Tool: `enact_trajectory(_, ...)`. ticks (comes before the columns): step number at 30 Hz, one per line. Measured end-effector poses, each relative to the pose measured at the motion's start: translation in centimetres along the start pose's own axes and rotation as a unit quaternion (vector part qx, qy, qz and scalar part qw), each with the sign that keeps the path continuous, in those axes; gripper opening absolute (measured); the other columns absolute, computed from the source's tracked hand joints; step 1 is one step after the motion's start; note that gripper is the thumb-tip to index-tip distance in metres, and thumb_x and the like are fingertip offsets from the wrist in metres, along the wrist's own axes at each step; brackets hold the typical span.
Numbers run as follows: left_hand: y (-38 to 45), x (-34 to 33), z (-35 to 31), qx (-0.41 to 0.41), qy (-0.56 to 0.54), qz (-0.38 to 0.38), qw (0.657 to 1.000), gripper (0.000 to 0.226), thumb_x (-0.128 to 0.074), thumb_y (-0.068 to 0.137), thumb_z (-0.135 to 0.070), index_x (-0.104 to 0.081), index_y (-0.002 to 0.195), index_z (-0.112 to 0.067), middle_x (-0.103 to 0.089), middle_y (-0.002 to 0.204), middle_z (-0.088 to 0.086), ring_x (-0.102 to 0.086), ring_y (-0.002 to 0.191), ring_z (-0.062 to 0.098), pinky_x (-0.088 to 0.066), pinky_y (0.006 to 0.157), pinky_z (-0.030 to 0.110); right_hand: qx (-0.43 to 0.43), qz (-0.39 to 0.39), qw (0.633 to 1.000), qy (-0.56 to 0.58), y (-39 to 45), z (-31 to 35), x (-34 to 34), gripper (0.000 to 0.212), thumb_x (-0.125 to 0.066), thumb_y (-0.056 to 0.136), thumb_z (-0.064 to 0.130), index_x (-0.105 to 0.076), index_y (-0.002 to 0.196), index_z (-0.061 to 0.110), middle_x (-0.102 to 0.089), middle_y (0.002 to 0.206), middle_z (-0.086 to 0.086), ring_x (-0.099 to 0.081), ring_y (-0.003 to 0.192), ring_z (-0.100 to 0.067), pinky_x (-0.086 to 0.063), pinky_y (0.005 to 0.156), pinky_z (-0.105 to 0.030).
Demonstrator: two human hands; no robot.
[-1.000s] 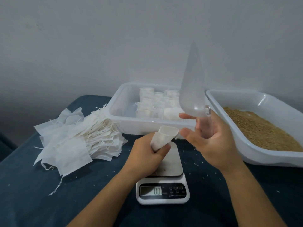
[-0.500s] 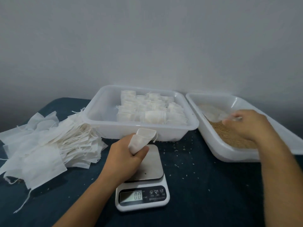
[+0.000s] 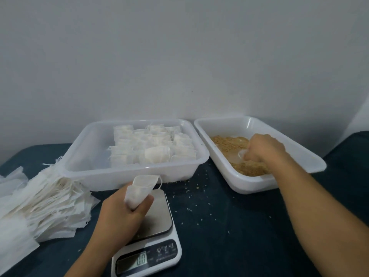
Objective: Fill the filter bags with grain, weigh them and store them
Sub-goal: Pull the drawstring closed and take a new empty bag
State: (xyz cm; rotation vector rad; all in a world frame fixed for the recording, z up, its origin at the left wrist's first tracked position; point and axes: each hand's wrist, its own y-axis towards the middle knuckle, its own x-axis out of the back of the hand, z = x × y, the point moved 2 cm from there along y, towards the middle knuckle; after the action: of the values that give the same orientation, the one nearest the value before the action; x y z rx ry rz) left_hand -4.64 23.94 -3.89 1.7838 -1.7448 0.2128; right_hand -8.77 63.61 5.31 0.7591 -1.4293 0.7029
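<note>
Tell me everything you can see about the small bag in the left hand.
The filter bag is small, white and looks like thin cloth or paper. Its mouth is open and faces up and away from the person. A thin string hangs at its right side. The left hand grips its lower part, holding it tilted above the scale. Whether it holds grain cannot be seen.

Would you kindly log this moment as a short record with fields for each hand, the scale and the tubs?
left hand: grips an open filter bag over the scale
right hand: in the grain tub, holding a clear scoop in the grain
scale display: zeros
middle tub: filled bags in rows
empty bags: piled at left
</note>
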Motion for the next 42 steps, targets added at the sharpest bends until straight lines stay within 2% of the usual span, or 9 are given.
enact_trajectory(6,0.1,0.1,0.2,0.011,0.003,-0.002,1.0,0.03,-0.079,0.086,-0.032,-0.057,0.065,-0.031,-0.065,0.065,-0.021,-0.06,0.064,-0.002,-0.036,0.051,0.025,0.005,0.032,0.995,0.093,0.3,1.2,-1.4,0.038,-0.067,0.094,0.048,-0.071,0.098,0.011,-0.067,0.091,-0.006,-0.064,0.082,-0.025,-0.051,0.071,-0.035)
enact_trajectory(10,-0.2,0.3,-0.7,0.016,-0.013,0.002,1.0,0.027,-0.077,0.085,-0.031,-0.06,0.082,-0.053,-0.067,0.071,-0.023,-0.062,0.068,-0.002,-0.037,0.052,0.021,-0.013,0.012,0.987,0.157,-1.0,0.1,-1.3,0.037,-0.064,0.097,0.046,-0.07,0.103,0.01,-0.067,0.093,-0.006,-0.061,0.079,-0.025,-0.045,0.065,-0.033)
enact_trajectory(15,-0.3,0.4,-1.1,0.009,-0.022,0.016,1.0,0.037,-0.076,0.088,-0.029,-0.058,0.082,-0.061,-0.067,0.076,-0.027,-0.062,0.07,-0.004,-0.038,0.053,0.018,0.023,-0.062,0.968,0.244,-3.9,0.2,0.2,0.035,-0.059,0.096,0.043,-0.064,0.077,0.013,-0.066,0.074,-0.006,-0.059,0.067,-0.022,-0.036,0.054,-0.031)
enact_trajectory(20,0.0,0.9,-0.5,0.019,-0.025,0.006,0.999,0.036,-0.073,0.089,-0.028,-0.057,0.082,-0.06,-0.066,0.082,-0.03,-0.061,0.076,-0.008,-0.038,0.055,0.015,0.13,-0.09,0.915,0.371,-9.2,2.4,2.5,0.028,-0.067,0.092,0.055,-0.07,0.08,0.029,-0.069,0.075,0.006,-0.064,0.072,-0.016,-0.043,0.059,-0.029)
enact_trajectory(23,0.4,1.4,0.2,0.007,-0.021,-0.018,1.0,0.029,-0.068,0.09,-0.023,-0.056,0.076,-0.045,-0.064,0.078,-0.022,-0.06,0.074,-0.002,-0.042,0.057,0.011,0.189,-0.012,0.875,0.446,-12.4,4.0,4.0,0.015,-0.076,0.079,0.062,-0.076,0.086,0.048,-0.072,0.071,0.015,-0.065,0.063,-0.002,-0.046,0.062,-0.029)
enact_trajectory(28,1.0,1.9,1.2,0.01,0.005,-0.039,0.999,0.025,-0.063,0.089,-0.019,-0.05,0.071,-0.03,-0.058,0.07,-0.009,-0.055,0.069,0.004,-0.038,0.058,0.014,0.286,0.115,0.877,0.368,-15.5,5.6,5.7,0.031,-0.079,0.066,0.061,-0.076,0.096,0.057,-0.077,0.092,0.026,-0.067,0.073,0.011,-0.045,0.061,-0.013)
enact_trajectory(31,1.1,1.8,1.4,0.009,0.019,-0.036,0.999,0.027,-0.062,0.089,-0.02,-0.047,0.071,-0.032,-0.057,0.071,-0.01,-0.054,0.071,0.001,-0.037,0.059,0.012,0.322,0.097,0.892,0.301,-16.0,6.1,7.0,0.033,-0.076,0.059,0.068,-0.074,0.091,0.062,-0.076,0.084,0.024,-0.067,0.073,0.007,-0.047,0.061,-0.017)
enact_trajectory(39,1.1,1.4,1.8,0.008,0.037,-0.03,0.999,0.021,-0.064,0.087,-0.02,-0.05,0.074,-0.029,-0.058,0.071,-0.008,-0.054,0.074,0.002,-0.038,0.059,0.012,0.369,0.047,0.909,0.191,-15.7,7.8,9.4,0.037,-0.073,0.049,0.08,-0.063,0.084,0.077,-0.063,0.077,0.045,-0.057,0.082,0.023,-0.041,0.065,-0.017)
enact_trajectory(42,1.2,1.3,1.9,0.004,0.058,-0.022,0.998,0.016,-0.063,0.088,-0.023,-0.054,0.079,-0.032,-0.058,0.076,-0.011,-0.055,0.074,0.002,-0.032,0.056,0.016,0.385,0.022,0.912,0.143,-15.9,8.6,10.3,0.031,-0.074,0.052,0.076,-0.054,0.075,0.083,-0.058,0.082,0.049,-0.061,0.079,0.009,-0.047,0.065,-0.022)
